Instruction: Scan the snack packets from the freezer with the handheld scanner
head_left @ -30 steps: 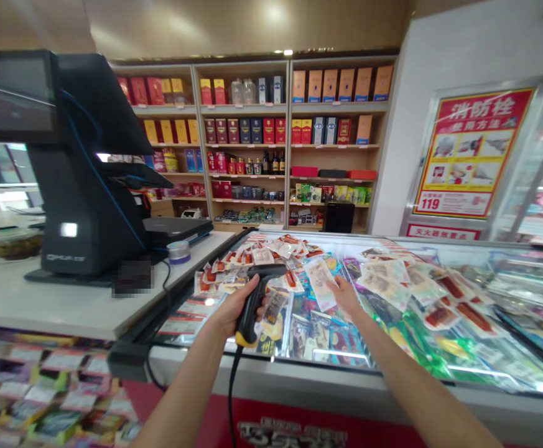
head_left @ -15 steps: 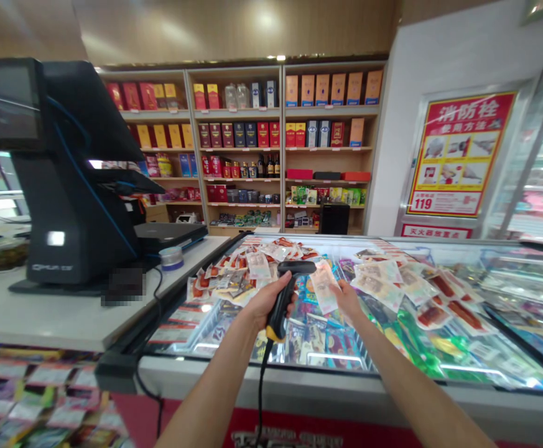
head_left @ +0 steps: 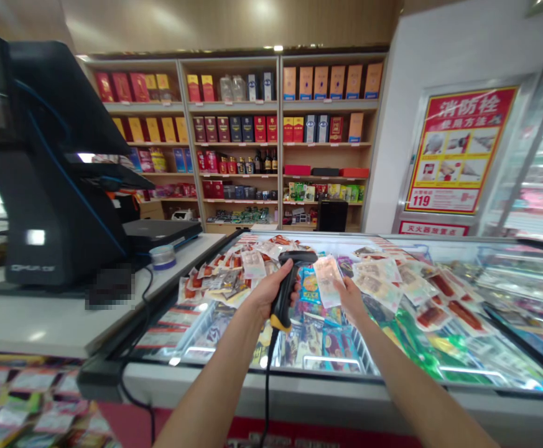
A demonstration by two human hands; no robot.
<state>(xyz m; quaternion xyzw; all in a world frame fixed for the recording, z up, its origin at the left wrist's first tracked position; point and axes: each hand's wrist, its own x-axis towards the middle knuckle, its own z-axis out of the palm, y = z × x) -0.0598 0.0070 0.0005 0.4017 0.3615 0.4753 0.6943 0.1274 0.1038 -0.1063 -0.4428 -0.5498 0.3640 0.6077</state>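
My left hand point(head_left: 266, 291) is wrapped round the grip of a black barcode scanner point(head_left: 290, 279) with a yellow base and a dangling cable. The scanner head points right, toward a small clear snack packet point(head_left: 327, 281) pinched upright in my right hand point(head_left: 351, 297). Both hands hover above the glass lid of a chest freezer point(head_left: 299, 373). Several similar snack packets point(head_left: 234, 277) lie spread over the glass on the left, and more snack packets point(head_left: 406, 283) on the right.
A black checkout terminal point(head_left: 51, 186) stands on the white counter point(head_left: 42, 317) at left, with a tape roll point(head_left: 163, 256) beside it. Shelves of boxed goods point(head_left: 271, 130) fill the back wall. A red fire-hydrant poster point(head_left: 458, 152) hangs at right.
Both hands have moved up and slightly right, and the scanner head has come closer to the packet. The view has shifted so the terminal sits further left.
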